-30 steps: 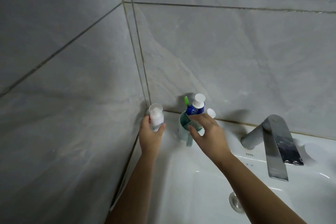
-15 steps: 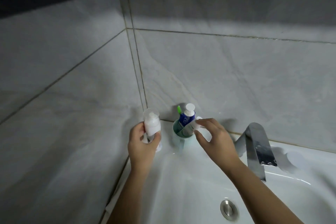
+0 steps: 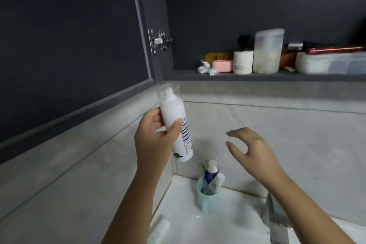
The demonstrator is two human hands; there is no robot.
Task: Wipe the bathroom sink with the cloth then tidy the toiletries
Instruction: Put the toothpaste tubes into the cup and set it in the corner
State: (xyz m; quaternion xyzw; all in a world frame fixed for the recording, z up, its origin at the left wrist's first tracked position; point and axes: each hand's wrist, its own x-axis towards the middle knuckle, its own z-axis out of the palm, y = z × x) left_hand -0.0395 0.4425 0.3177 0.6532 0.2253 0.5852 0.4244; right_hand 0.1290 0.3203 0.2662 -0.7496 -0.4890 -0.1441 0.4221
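Observation:
My left hand (image 3: 156, 136) grips a white pump bottle (image 3: 175, 123) with a clear cap, lifted well above the white sink (image 3: 184, 210) and tilted slightly. My right hand (image 3: 251, 148) hovers empty with loosely spread fingers, above and right of a pale blue cup (image 3: 207, 196). The cup stands in the sink's back left corner and holds a blue toothpaste tube (image 3: 210, 174) and a green toothbrush (image 3: 204, 167). A white tube (image 3: 160, 228) lies on the sink's left rim.
An open dark cabinet hangs above, its door (image 3: 69, 45) swung out at the left. Its shelf (image 3: 257, 76) carries a pink soap, a white jar, a frosted container and a clear box. The chrome faucet (image 3: 275, 222) stands at the lower right. Grey tiled walls surround the corner.
My left hand has raised the white bottle from the sink corner toward the cabinet. My right hand has let go of the things in the cup and lifted away. The view has tilted up.

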